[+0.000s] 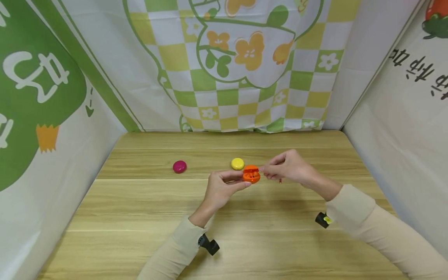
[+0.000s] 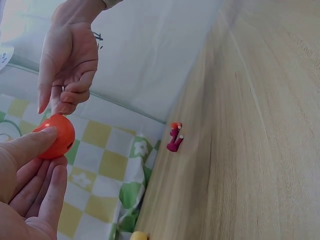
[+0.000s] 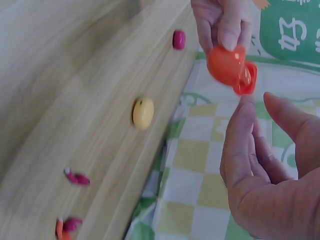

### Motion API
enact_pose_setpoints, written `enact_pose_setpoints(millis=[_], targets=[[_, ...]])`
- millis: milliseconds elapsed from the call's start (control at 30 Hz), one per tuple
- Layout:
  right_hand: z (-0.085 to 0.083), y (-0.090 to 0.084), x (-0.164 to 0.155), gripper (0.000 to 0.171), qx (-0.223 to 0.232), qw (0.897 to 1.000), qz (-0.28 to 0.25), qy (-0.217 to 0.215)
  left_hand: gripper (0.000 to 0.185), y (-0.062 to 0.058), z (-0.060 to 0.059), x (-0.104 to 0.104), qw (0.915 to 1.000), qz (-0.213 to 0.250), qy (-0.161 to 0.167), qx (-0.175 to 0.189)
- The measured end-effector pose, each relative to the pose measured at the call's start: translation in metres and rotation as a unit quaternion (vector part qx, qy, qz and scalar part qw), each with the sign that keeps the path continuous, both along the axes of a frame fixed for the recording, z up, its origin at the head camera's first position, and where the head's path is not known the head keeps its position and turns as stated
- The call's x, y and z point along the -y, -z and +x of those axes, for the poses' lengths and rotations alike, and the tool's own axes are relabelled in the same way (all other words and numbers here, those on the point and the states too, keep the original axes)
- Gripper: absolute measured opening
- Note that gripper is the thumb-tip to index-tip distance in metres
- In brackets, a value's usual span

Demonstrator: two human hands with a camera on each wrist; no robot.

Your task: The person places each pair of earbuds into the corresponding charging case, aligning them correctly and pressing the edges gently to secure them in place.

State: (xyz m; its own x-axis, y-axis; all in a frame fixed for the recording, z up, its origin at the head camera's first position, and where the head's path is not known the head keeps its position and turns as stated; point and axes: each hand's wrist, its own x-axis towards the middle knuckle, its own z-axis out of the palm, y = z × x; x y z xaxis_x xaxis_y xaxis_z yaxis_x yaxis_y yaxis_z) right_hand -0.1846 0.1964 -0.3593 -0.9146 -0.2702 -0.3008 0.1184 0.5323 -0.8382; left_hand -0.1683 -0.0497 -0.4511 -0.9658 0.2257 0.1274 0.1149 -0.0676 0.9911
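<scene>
My left hand [image 1: 224, 186] holds a small round orange case [image 1: 251, 174] above the table's middle, thumb on top and fingers underneath. In the right wrist view the orange case [image 3: 231, 67] stands hinged open like a clamshell. My right hand [image 1: 280, 168] is just right of it, and a fingertip [image 3: 244, 102] touches the lid's edge. Its thumb [image 3: 290, 120] stands apart and nothing shows between them. In the left wrist view the right hand [image 2: 70, 65] hovers over the case [image 2: 54, 136] with its index finger extended.
A yellow disc [image 1: 237, 163] lies just behind the case and a magenta disc [image 1: 179, 166] farther left on the wooden table [image 1: 140, 217]. Small magenta and red pieces [image 3: 77, 177] lie under my right hand. Printed cloth walls [image 1: 245, 70] enclose three sides.
</scene>
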Motion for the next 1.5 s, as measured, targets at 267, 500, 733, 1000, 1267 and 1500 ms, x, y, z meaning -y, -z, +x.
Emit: enact_pose_setpoints(millis=[267, 500, 733, 1000, 1267, 1500], targets=[[-0.008, -0.007, -0.034, 0.042, -0.044, 0.998, 0.042, -0.016, 0.033, -0.001, 0.001, 0.003, 0.9999, -0.003, -0.003, 0.016], [-0.017, 0.004, -0.065, 0.045, -0.064, 0.993, 0.095, 0.001, 0.032, 0.0, 0.001, 0.006, 0.9996, -0.025, -0.011, 0.006], [-0.021, 0.026, -0.09, 0.043, -0.092, 0.986, 0.137, 0.015, 0.029, 0.003, 0.0, 0.007, 0.9992, -0.038, -0.005, -0.005], [-0.031, 0.065, -0.114, 0.033, -0.121, 0.979, 0.162, 0.033, 0.031, 0.003, 0.0, 0.009, 0.9988, -0.047, 0.002, -0.009], [-0.038, 0.093, -0.123, 0.033, -0.124, 0.975, 0.179, 0.045, 0.031, 0.004, 0.001, 0.01, 0.9992, -0.039, 0.002, -0.003], [-0.043, 0.102, -0.123, 0.033, -0.127, 0.972, 0.195, 0.038, 0.031, 0.003, 0.002, 0.012, 0.9991, -0.041, -0.002, 0.008]])
